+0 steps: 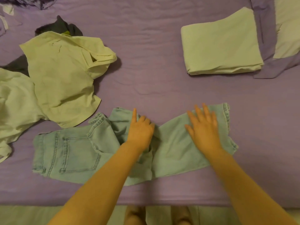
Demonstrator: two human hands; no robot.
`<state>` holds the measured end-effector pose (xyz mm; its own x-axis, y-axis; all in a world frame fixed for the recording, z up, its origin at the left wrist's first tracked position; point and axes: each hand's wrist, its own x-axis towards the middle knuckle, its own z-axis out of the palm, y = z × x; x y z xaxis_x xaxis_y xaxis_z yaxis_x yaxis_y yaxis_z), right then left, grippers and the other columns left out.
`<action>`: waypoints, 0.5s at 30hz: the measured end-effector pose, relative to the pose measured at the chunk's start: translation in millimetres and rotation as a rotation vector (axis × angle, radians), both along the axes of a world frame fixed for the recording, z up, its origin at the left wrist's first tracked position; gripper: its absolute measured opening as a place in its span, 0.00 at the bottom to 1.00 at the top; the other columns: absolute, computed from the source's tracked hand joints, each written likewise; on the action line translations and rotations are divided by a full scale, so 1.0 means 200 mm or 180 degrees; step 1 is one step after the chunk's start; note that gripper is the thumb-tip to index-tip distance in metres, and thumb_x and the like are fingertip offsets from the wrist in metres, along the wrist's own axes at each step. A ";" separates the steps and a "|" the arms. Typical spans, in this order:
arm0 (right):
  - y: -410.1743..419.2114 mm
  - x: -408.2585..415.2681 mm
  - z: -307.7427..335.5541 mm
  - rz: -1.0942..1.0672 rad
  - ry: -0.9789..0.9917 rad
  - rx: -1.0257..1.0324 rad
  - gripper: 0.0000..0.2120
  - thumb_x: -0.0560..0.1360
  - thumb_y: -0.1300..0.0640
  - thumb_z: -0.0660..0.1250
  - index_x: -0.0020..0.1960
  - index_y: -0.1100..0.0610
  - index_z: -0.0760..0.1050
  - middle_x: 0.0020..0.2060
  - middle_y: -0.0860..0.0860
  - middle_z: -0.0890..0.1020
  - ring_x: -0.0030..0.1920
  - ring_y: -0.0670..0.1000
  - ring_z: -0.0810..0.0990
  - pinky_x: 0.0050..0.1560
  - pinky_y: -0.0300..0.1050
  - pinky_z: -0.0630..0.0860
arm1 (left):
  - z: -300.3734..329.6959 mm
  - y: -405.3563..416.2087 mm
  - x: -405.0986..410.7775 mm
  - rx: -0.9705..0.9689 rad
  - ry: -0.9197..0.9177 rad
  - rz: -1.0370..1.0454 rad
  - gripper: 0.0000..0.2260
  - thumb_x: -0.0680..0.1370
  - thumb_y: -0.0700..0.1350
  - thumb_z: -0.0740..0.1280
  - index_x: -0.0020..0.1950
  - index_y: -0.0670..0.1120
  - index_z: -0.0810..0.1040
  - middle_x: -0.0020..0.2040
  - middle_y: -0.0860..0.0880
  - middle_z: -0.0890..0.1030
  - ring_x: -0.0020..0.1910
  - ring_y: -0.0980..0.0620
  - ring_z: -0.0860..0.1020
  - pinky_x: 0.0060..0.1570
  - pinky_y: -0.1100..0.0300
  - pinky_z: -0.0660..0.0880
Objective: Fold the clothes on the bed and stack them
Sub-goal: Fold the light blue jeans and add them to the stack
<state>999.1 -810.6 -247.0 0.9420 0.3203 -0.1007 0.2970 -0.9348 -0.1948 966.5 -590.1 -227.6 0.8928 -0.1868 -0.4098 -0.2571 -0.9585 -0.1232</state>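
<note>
Light blue jeans [76, 153] lie across the near part of the purple bed [146, 62], waist at the left, legs running right. My left hand [140, 129] rests on the bunched middle of the jeans with its index finger straight and the other fingers curled into the fabric. My right hand [204, 127] lies flat with spread fingers on the leg end of the jeans. A folded pale garment [220, 46] sits at the far right. Unfolded pale shirts [61, 75] lie in a heap at the left.
A dark garment [60, 25] pokes out behind the shirt heap. Another pale shirt [13, 103] spreads over the left edge. A pillow [287, 26] with a purple cloth [266, 38] lies at the far right. The bed's near edge [146, 207] runs below the jeans.
</note>
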 end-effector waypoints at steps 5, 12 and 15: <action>0.29 0.16 -0.07 0.0881 0.1181 -0.0413 0.21 0.81 0.45 0.52 0.72 0.51 0.65 0.74 0.51 0.63 0.76 0.51 0.53 0.72 0.61 0.43 | 0.06 0.22 0.06 0.0828 0.0901 0.0181 0.09 0.77 0.37 0.60 0.54 0.47 0.74 0.32 0.51 0.69 0.39 0.48 0.72 0.73 0.44 0.52; -0.03 0.25 -0.14 0.0576 0.1296 -0.1788 0.33 0.76 0.32 0.46 0.77 0.44 0.45 0.77 0.50 0.49 0.77 0.56 0.46 0.69 0.69 0.39 | -0.19 0.15 0.19 -0.0801 0.0264 -0.0385 0.19 0.74 0.41 0.69 0.65 0.48 0.76 0.60 0.46 0.78 0.60 0.43 0.75 0.58 0.52 0.70; -0.30 0.28 -0.12 0.0015 0.1219 -0.1860 0.33 0.76 0.31 0.44 0.76 0.42 0.42 0.77 0.51 0.48 0.76 0.60 0.45 0.70 0.69 0.43 | -0.25 0.03 0.24 -0.0401 0.0910 -0.0342 0.18 0.80 0.43 0.60 0.70 0.49 0.67 0.67 0.47 0.71 0.66 0.44 0.68 0.62 0.52 0.63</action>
<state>1054.7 -871.1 -270.1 0.8045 0.1165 -0.5824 0.3123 -0.9171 0.2479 1014.4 -584.8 -277.3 0.7174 -0.3388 -0.6087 -0.3646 -0.9272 0.0863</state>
